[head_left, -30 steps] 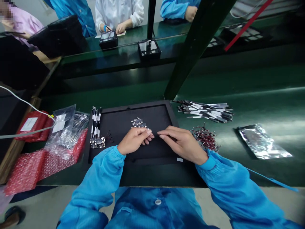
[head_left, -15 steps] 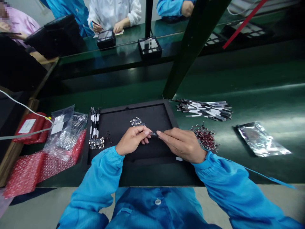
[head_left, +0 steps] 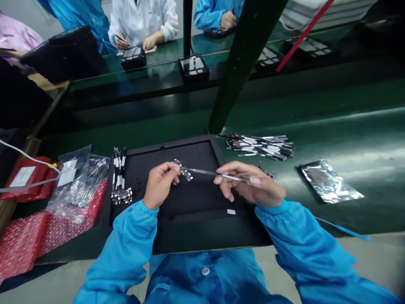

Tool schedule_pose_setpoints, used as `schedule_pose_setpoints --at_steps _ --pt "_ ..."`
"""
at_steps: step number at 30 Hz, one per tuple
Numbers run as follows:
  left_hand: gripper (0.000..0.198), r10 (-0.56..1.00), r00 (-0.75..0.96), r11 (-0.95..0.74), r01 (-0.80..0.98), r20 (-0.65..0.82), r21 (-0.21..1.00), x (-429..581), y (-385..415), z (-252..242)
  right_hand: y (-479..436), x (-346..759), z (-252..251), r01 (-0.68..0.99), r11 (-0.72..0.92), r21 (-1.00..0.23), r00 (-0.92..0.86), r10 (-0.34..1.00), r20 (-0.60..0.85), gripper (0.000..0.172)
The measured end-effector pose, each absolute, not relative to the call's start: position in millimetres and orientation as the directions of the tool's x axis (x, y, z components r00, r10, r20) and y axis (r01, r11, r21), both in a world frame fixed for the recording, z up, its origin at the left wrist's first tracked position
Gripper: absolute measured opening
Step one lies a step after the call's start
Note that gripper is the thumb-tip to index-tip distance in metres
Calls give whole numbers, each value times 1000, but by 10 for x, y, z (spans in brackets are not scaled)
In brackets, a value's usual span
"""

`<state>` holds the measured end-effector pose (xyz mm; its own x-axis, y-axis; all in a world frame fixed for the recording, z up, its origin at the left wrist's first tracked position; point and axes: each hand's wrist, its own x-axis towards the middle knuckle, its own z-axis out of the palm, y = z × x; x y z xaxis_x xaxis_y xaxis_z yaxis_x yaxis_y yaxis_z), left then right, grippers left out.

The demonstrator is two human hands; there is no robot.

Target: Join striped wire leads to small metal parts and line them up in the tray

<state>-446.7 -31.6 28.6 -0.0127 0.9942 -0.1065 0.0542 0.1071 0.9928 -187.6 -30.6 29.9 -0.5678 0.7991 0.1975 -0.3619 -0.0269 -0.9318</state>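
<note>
A thin dark-and-silver flex cable (head_left: 205, 172) stretches between my hands above the black tray (head_left: 190, 213). My left hand (head_left: 160, 183) is closed in a pinch at the cable's left end; the tip is hidden by the fingers. My right hand (head_left: 249, 183) holds the other end between thumb and fingers. Small metallic parts (head_left: 187, 175) lie in the tray just beyond my left fingertips. Similar flex cables (head_left: 119, 173) lie side by side along the tray's left edge.
To the right lie a pile of black-and-white flex cables (head_left: 262, 146) and a silver bag (head_left: 329, 181). Red bubble wrap (head_left: 25, 240) and clear bags (head_left: 69, 181) sit at left. A green post (head_left: 232, 67) rises behind the tray. Co-workers' hands (head_left: 153, 41) work across the bench.
My right hand has moved right and its fingers have spread somewhat, so the cable now shows stretched between both hands. My left hand stays pinched. The whole view has shifted slightly.
</note>
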Motion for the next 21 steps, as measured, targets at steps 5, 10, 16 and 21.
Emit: schedule_pose_setpoints --at_steps 5,10,16,21 --pt "20 999 -20 51 77 -50 996 -4469 -318 295 -269 -1847 235 -458 -151 -876 -485 869 103 51" --pt "21 998 55 14 246 -29 969 -4430 -343 367 -229 -1946 152 -446 -110 -888 -313 949 39 50" --pt "28 983 165 -8 475 -80 880 -4570 -303 399 -167 -2031 147 -451 56 -891 -45 995 85 32" --pt "20 993 117 -84 861 -34 502 -4853 -235 438 -182 -1999 152 -424 -2 -906 -44 999 19 27"
